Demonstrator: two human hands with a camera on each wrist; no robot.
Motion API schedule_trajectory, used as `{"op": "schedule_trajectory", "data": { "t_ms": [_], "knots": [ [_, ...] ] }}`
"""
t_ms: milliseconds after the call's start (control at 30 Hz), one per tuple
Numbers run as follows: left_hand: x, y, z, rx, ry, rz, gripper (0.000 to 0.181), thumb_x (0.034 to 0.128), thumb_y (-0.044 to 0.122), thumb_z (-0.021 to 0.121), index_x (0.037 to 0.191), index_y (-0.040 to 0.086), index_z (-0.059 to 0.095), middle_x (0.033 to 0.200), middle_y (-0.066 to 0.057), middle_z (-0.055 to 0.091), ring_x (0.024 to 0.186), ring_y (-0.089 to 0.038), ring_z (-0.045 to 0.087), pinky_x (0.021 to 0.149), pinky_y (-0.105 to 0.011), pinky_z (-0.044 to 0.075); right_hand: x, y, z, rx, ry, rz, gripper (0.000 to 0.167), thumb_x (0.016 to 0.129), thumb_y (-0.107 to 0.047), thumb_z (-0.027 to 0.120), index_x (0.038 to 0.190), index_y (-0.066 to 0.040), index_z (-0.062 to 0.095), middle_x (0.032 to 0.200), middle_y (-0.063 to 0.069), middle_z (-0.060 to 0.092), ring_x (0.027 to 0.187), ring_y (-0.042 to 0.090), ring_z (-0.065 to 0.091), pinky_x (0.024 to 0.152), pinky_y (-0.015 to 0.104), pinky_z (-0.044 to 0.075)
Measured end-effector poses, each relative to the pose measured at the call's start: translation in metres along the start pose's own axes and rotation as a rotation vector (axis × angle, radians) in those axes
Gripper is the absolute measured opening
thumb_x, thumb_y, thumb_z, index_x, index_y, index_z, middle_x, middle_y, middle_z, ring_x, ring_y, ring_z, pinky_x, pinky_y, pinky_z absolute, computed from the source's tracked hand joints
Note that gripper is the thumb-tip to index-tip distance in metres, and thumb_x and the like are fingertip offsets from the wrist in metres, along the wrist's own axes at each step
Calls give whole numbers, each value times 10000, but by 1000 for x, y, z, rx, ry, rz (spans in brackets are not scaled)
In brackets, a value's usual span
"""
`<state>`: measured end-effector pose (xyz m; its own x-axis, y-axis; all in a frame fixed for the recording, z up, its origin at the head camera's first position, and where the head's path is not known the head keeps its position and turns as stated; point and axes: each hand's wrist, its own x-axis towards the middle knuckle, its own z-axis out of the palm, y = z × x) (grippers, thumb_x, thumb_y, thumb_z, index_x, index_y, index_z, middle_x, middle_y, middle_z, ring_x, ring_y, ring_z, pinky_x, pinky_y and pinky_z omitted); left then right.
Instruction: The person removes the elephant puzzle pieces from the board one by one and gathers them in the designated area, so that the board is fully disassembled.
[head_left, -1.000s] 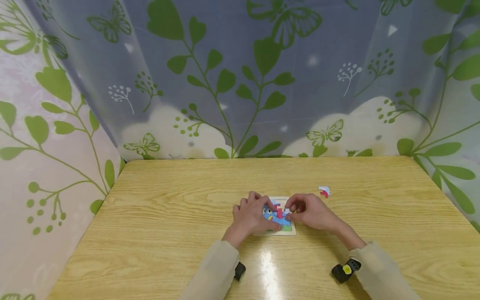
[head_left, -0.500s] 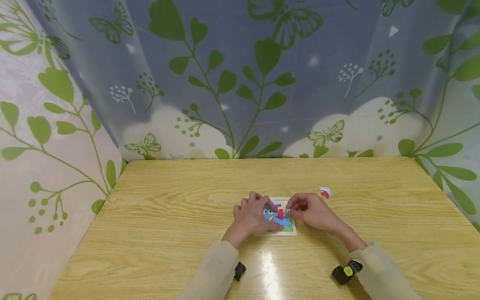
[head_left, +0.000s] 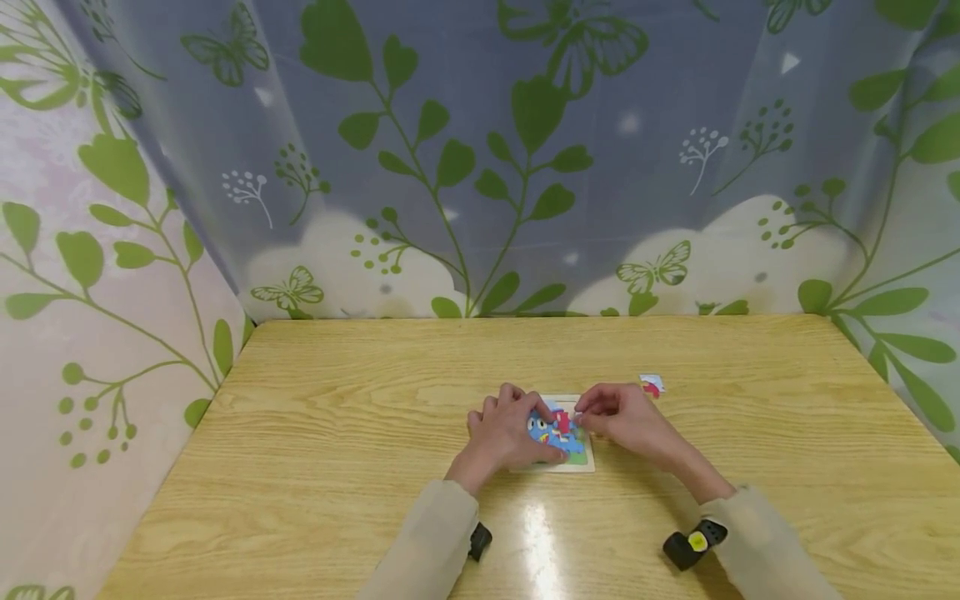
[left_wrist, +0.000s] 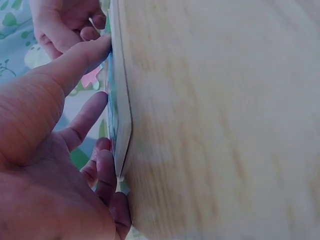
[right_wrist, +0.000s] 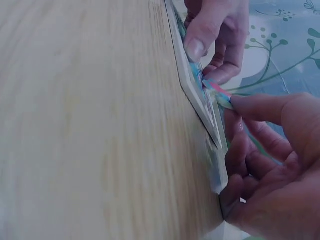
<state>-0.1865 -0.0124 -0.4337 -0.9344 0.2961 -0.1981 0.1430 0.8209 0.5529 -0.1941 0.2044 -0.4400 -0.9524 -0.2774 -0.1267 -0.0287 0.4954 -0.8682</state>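
Observation:
A small framed picture puzzle (head_left: pixel 579 468) with a blue cartoon figure lies flat on the table. My left hand (head_left: pixel 504 432) spreads across its left part, thumb and forefinger touching the surface; the palm hides that side. At the right edge, the thumb and forefinger of my right hand (head_left: pixel 630 423) pinch a piece. In the right wrist view this pink and light-blue piece (right_wrist: pixel 221 93) is tilted above the board, its far end near the fingertips of my left hand (right_wrist: pixel 220 40).
A loose white and red piece (head_left: pixel 652 384) lies on the wooden table (head_left: pixel 360 400), behind and to the right of the puzzle. A patterned curtain (head_left: pixel 465 167) hangs along the back and sides. Each wrist has a black device on it.
The red part of the piece has shifted and turned slightly over the puzzle, and the fingers of my right hand have risen a little. My left hand has stayed in place.

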Motion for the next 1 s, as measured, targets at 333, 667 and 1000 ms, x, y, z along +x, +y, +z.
{"op": "schedule_trajectory", "data": {
  "t_ms": [333, 667, 1000],
  "knots": [
    [3, -11, -6, -19, -64, 98, 359, 815, 470, 825, 1098, 330, 654, 1350, -16, 444, 1159, -278, 435, 873, -458, 309, -4, 11, -11, 1, 12, -16, 198, 951, -199, 734, 1076, -50, 698, 952, 87, 722, 784, 157, 628, 650, 261, 491],
    [-4, -28, -19, -56, -82, 247, 407, 841, 307, 828, 1213, 210, 694, 1439, -77, 475, 1223, -335, 455, 1019, -532, 422, -12, 18, -25, -16, 37, -8, 248, 942, -228, 746, 1096, -42, 688, 978, 100, 720, 808, 166, 641, 671, 275, 516],
    [1, -42, -20, -103, -121, 267, 397, 863, 322, 816, 1228, 255, 676, 1484, -67, 420, 1255, -334, 415, 1055, -542, 398, -21, 28, -43, -42, 57, -22, 271, 954, -249, 735, 1119, -39, 684, 995, 118, 720, 773, 125, 616, 634, 271, 498]
  ]
}}
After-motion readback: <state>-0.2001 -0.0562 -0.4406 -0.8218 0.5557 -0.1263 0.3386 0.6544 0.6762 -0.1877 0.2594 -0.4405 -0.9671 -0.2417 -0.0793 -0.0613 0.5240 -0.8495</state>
